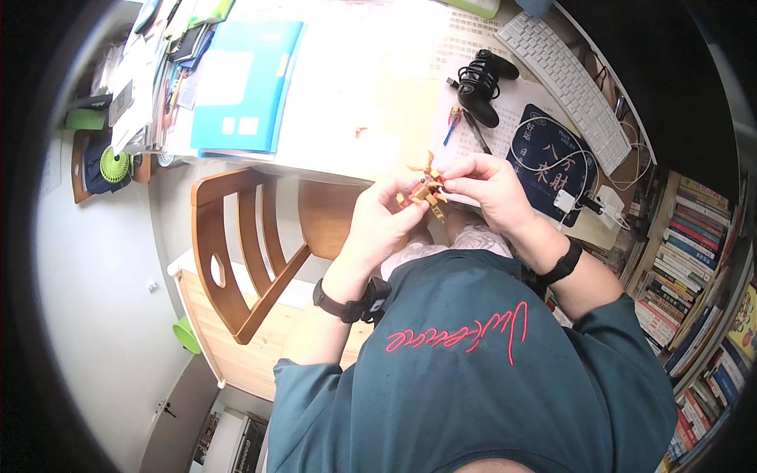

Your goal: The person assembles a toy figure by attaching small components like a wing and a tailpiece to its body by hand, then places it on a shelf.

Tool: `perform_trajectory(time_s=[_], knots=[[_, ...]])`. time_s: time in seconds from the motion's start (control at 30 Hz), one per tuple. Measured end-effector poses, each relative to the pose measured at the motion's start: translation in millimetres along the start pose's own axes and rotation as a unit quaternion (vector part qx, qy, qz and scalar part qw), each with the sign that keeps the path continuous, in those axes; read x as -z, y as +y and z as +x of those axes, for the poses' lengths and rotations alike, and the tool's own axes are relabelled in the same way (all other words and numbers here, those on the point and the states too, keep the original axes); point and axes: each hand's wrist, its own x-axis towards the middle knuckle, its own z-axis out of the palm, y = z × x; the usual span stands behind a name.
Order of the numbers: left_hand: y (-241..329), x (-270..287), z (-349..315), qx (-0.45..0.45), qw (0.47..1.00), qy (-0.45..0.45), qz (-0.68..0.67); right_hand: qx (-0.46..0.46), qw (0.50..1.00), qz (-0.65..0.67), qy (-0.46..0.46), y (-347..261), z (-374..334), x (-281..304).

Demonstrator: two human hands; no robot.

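Observation:
Between my two hands is a small red and gold toy figure (426,191) that looks built from plastic pieces, held just in front of the table's near edge. My left hand (382,217) pinches its left side between thumb and fingers. The fingertips of my right hand (490,188) are closed on its right side, at a small red part. The fingers partly cover the figure, so its exact shape does not show. A tiny orange-red piece (360,132) lies on the white table (347,87) beyond my left hand. Another small red and blue piece (452,126) rests beyond my right hand.
Over the table lie a blue folder (244,87), a black game controller (487,87) with its cable wound round it, a dark mat (548,158) and a white keyboard (564,91). A wooden chair (229,252) stands at left, a bookshelf (678,260) at right.

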Motion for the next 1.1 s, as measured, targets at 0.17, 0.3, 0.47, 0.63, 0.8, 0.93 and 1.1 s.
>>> perform_trajectory(time_s=[0.17,0.3,0.47,0.63,0.8,0.93,1.1], knots=[[-5,-5,-2,-0.064,0.996,0.017,0.058,0.017,1.000,-0.015,-0.003,-2,-3,2],[-3,-8,-4,-0.124,0.985,0.045,0.110,0.025,0.999,-0.039,-0.013,-4,-4,2],[1,-7,-6,-0.124,0.982,0.025,0.138,0.036,0.997,-0.053,-0.035,-5,-5,5],[1,-8,-8,-0.126,0.977,0.041,0.166,0.026,0.997,-0.057,-0.038,-10,-6,2],[1,-9,-8,-0.143,0.974,0.052,0.165,0.054,0.995,-0.075,-0.043,-10,-6,0],[5,-11,-7,-0.147,0.972,0.058,0.173,0.027,0.997,-0.054,-0.037,-10,-3,3],[18,-16,-6,-0.177,0.961,0.061,0.204,0.024,0.999,-0.006,-0.030,-14,-4,4]])
